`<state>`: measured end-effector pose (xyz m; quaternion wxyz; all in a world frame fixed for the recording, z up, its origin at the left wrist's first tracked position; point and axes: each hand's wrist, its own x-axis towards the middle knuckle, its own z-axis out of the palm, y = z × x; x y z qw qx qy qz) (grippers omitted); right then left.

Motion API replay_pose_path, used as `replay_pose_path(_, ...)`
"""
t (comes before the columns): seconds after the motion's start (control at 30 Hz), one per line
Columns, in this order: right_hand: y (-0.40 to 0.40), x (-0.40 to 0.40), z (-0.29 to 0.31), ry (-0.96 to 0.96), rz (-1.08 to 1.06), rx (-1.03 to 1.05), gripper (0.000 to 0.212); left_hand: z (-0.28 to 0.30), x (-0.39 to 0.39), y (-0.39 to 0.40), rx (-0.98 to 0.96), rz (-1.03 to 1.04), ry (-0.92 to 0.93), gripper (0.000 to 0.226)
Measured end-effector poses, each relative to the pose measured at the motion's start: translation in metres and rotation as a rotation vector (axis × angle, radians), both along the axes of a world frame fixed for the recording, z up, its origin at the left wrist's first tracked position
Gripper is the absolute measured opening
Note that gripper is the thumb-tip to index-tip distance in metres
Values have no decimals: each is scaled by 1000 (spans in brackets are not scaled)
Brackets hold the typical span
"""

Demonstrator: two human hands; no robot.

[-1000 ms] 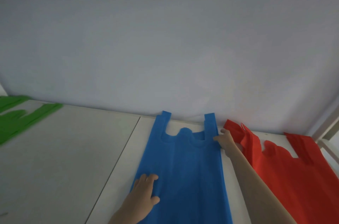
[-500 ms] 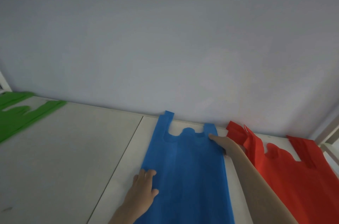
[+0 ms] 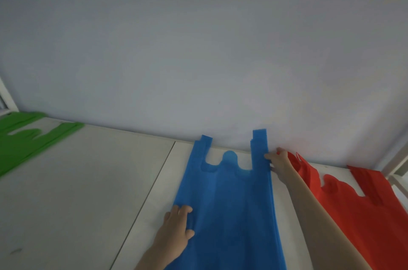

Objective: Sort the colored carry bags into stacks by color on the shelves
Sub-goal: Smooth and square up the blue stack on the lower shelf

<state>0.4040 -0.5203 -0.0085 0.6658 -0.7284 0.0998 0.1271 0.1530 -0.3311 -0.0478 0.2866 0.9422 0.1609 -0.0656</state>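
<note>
A pale wall (image 3: 198, 48) is seen beyond both sets of fingertips, and the white shelf (image 3: 84, 181) is spread out under them, with a seam running just left of the left hand's fingers

The blue bags (image 3: 227, 203) are laid flat on the shelf between the two hands, the long axis running away from the person toward the wall, handles at the far end and turned up against it. The red bags (image 3: 364, 210) are laid just right of the right hand, in much the same direction; the green bags (image 3: 26, 139) are well off to the left of the left fingers

The right hand (image 3: 278, 166) is reached far forward, and the right edge of the blue stack, just below the right handle, is touched by its fingers; whether that edge is pinched or only pressed cannot be told. The left hand (image 3: 176, 227) is rested near the stack's left edge, fingers fairly straight and laid on the cloth, nothing gripped

The handle end is judged nearer the right hand, so any squaring of the stack against the wall would be led from there, with the near part steadied by the left
</note>
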Motion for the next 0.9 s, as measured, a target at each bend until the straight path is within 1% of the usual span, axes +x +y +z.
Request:
replay_pose_path(0.07, -3, -3, -3, 78, 7, -254, 74, -1, 1, 0, -6, 7, 1, 46)
replay_pose_path(0.1, -6, -4, -6, 106, 8, -351, 72, -1, 1, 0, -17, 20, -1, 45)
replay_pose_path(0.17, -14, -6, -15, 153, 53, -495, 55, -1, 2, 1, -30, 79, -17, 41)
replay_pose_path(0.23, -19, -15, -20, 219, 141, -591, 27, 3, 4, 5, 15, 181, -28, 37)
replay_pose_path(0.27, -21, -24, -18, 248, 182, -624, 19, 5, 5, 7, 50, 235, -21, 36)
replay_pose_path(0.3, -23, -30, -18, 272, 214, -635, 18, 7, 7, 10, 73, 275, -4, 35)
replay_pose_path(0.37, -24, -40, -15, 302, 263, -618, 17, 11, 12, 13, 47, 308, 42, 33)
replay_pose_path(0.4, -24, -45, -15, 304, 284, -628, 21, 11, 15, 14, 21, 304, 57, 33)
replay_pose_path(0.47, -21, -51, -17, 278, 315, -683, 43, 11, 19, 15, 5, 290, 59, 32)
replay_pose_path(0.53, -17, -57, -20, 225, 313, -759, 57, 9, 19, 15, 20, 297, 38, 31)
replay_pose_path(0.57, -15, -61, -21, 189, 294, -797, 58, 8, 20, 15, 32, 304, 25, 32)
replay_pose_path(0.73, -11, -67, -26, -11, 208, -938, 47, 7, 27, 17, 88, 346, -33, 33)
replay_pose_path(0.8, -10, -70, -27, -25, 190, -979, 47, 7, 32, 18, 104, 356, -37, 34)
replay_pose_path(0.9, -14, -67, -31, 35, 188, -917, 46, 4, 37, 21, 108, 350, -28, 38)
